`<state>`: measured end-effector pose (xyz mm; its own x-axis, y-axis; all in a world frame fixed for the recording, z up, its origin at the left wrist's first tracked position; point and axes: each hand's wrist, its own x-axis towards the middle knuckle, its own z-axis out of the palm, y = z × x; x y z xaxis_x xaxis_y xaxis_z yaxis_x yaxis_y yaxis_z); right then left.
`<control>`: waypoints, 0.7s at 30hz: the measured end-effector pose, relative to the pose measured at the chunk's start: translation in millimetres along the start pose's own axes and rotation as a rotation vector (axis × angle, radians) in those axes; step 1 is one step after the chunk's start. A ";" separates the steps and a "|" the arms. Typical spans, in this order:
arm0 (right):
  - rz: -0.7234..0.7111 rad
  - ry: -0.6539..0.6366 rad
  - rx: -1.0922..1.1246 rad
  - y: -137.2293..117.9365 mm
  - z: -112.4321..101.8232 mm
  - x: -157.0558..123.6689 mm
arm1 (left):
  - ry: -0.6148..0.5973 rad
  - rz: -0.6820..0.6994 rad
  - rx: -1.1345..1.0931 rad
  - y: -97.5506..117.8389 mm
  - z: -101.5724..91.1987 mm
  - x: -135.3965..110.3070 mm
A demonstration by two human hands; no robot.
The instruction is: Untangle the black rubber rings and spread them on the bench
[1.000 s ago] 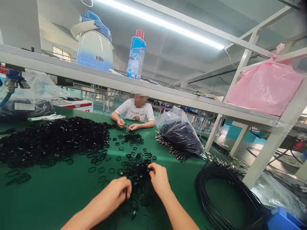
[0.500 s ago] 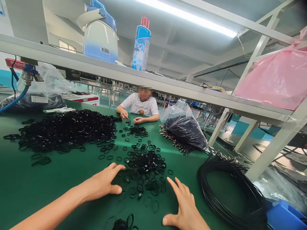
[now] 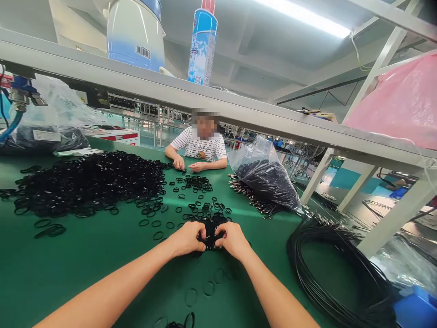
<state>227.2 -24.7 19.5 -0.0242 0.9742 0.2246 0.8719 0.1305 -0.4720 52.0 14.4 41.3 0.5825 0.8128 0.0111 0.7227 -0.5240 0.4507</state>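
Note:
Thin black rings lie in a heap (image 3: 210, 228) on the green tabletop, at the middle of the head view. My left hand (image 3: 187, 238) curls around the heap's left side, thumb and fingers closed on some rings. From the right, my right hand (image 3: 234, 238) grips the same heap with bent fingers. Only a narrow band of rings shows between the two hands, and what lies under the palms is hidden. A few loose rings (image 3: 208, 288) lie nearer to me, with another small clump (image 3: 175, 325) cut off by the bottom edge.
A large mound of black rings (image 3: 92, 184) spreads at left. Across the table sits a person (image 3: 205, 150) with a smaller ring pile (image 3: 196, 183). At right are a clear bag (image 3: 269, 177), coiled black cables (image 3: 303, 273) and a blue bin (image 3: 416, 307). A shelf (image 3: 239, 98) crosses overhead.
Both hands have moved forward and inward from either side of the rings and closed on the heap. The view has tilted slightly down. Rings close to me have been gathered away.

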 end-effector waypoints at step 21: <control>-0.076 0.038 -0.231 -24.8 -43.1 -63.2 | 0.268 0.018 0.220 -20.2 -52.2 -26.4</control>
<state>228.2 -97.4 53.8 -0.0792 0.9551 0.2856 0.9571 0.1530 -0.2462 2.6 16.9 78.5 0.4987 0.8253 0.2650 0.7930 -0.5578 0.2450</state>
